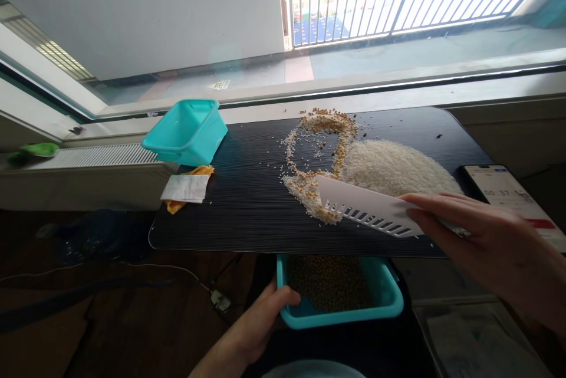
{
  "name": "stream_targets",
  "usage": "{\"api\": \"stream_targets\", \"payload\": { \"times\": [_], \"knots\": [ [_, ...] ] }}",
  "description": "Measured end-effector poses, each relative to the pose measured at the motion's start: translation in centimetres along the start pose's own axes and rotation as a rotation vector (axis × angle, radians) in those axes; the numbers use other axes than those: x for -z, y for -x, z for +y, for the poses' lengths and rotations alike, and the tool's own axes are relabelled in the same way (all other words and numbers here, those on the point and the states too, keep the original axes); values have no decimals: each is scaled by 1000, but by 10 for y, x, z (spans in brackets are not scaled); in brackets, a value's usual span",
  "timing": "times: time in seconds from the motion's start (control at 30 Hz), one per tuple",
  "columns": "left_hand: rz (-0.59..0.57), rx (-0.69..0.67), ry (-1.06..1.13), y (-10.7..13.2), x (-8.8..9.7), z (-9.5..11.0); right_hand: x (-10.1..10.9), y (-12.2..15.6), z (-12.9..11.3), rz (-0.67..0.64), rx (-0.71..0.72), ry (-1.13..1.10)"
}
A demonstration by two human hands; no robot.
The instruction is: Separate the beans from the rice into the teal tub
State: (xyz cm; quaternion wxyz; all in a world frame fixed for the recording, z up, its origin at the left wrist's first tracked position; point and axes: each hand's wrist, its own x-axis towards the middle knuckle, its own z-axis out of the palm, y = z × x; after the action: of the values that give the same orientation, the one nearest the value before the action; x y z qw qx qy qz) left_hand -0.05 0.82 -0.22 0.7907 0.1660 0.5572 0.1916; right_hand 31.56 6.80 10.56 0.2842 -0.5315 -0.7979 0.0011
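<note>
My right hand (473,230) is closed on the near end of a flat white plastic piece with slots (371,204). Its far tip touches a mix of white rice and yellow-brown beans (309,189) on the dark tabletop (247,201). A wide heap of white rice (398,166) lies just beyond the plastic piece. More beans (347,136) form a curved band with rice towards the window. Below the table's front edge, my left hand (260,319) grips the left rim of a teal plastic tub (345,320), thumb over the rim. Many beans (331,283) cover its bottom.
Another teal tub (186,130) stands at the table's left end, beside a folded white tissue (186,188) over an orange cloth. A phone (508,195) showing a timer lies at the right end. A window sill (256,109) runs behind the table.
</note>
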Motion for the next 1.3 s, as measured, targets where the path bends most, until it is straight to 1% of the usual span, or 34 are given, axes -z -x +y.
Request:
{"api": "stream_targets", "payload": {
  "times": [0.13, 0.3, 0.47, 0.53, 0.63, 0.83, 0.93, 1.13, 1.3],
  "knots": [
    [2, -4, 25, 2, -2, 2, 5, 3, -7, 22, -3, -37],
    [19, 3, 5, 2, -3, 3, 2, 12, -3, -35, -41, -122],
    [23, 20, -10, 3, -4, 6, -1, 7, 10, 63, -131, 32],
    [27, 17, -13, 3, -5, 6, 0, 1, 13, 80, -143, 70],
    [39, 16, -13, 3, -5, 6, -1, -6, 13, 99, -126, 53],
    [25, 21, -9, 2, -5, 5, -8, -11, 1, 2, -128, -60],
    [24, 12, -3, 3, -5, 6, -7, -12, -4, -45, -116, -76],
    [29, 7, 15, 4, -6, 9, -3, -13, -6, -12, -124, -29],
    [39, 9, 24, 4, -5, 8, -5, -11, -9, -66, -100, -75]
  ]
}}
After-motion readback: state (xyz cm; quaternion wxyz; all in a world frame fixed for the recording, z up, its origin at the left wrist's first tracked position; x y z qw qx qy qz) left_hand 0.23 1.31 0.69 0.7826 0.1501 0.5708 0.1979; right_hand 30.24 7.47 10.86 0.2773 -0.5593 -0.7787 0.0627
